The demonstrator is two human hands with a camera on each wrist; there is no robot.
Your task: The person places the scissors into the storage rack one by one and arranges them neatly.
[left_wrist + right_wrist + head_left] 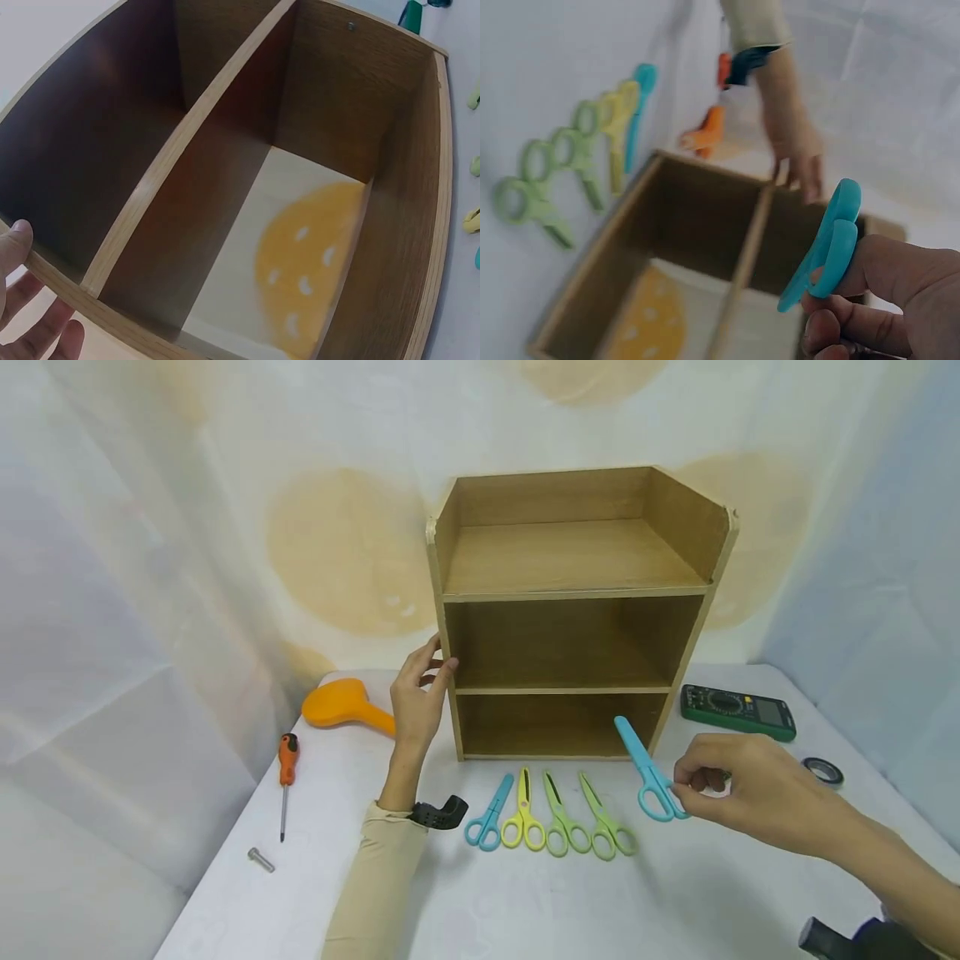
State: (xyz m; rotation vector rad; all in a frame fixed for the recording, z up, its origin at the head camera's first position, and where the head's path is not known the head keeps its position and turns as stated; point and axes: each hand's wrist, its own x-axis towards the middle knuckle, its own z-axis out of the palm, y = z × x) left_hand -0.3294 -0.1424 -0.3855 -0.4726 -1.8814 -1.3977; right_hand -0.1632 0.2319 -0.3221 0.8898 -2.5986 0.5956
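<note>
A brown wooden shelf unit (573, 595) with three tiers stands at the back of the table in the head view. My left hand (418, 706) grips its left side panel; in the left wrist view the thumb (16, 241) lies over the front edge and the fingers are outside. My right hand (757, 789) pinches a pair of light blue scissors (637, 749) by the handle loops, blades pointing up and left, in front of the lower right of the unit. Between the hands lies a row of scissors: one blue (498, 802), one yellow (524, 802), two green (557, 806).
An orange rounded tool (337, 702) and a screwdriver (288, 764) lie on the left, with a bolt (261, 859) nearer the front. On the right are a green multimeter (738, 712) and a roll of black tape (822, 770). Hanging cloth (112, 610) surrounds the table.
</note>
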